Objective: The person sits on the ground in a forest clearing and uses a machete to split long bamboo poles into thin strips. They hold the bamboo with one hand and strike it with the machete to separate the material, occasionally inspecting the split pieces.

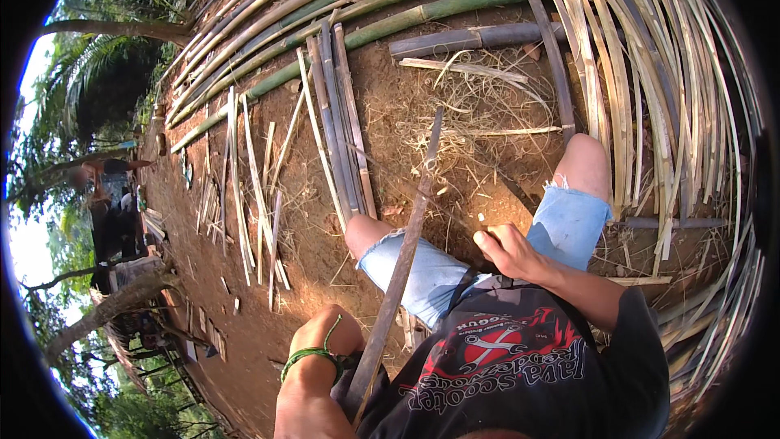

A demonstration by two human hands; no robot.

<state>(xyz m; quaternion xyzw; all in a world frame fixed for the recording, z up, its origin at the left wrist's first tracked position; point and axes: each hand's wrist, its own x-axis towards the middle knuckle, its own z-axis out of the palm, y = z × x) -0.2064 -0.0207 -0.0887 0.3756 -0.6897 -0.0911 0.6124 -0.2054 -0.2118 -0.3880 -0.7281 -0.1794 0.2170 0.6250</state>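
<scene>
Head view — bamboo strip (406, 244) runs between hands, left hand (321, 341) gripping it.

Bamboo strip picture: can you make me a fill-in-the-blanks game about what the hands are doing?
1. The left hand grips a long bamboo ____.
2. A ____ band circles the left wrist.
3. The right hand rests by the right knee of the blue denim ____.
4. Long bamboo poles lie on the bare ____.

Missing words: strip; green; shorts; ground
</scene>
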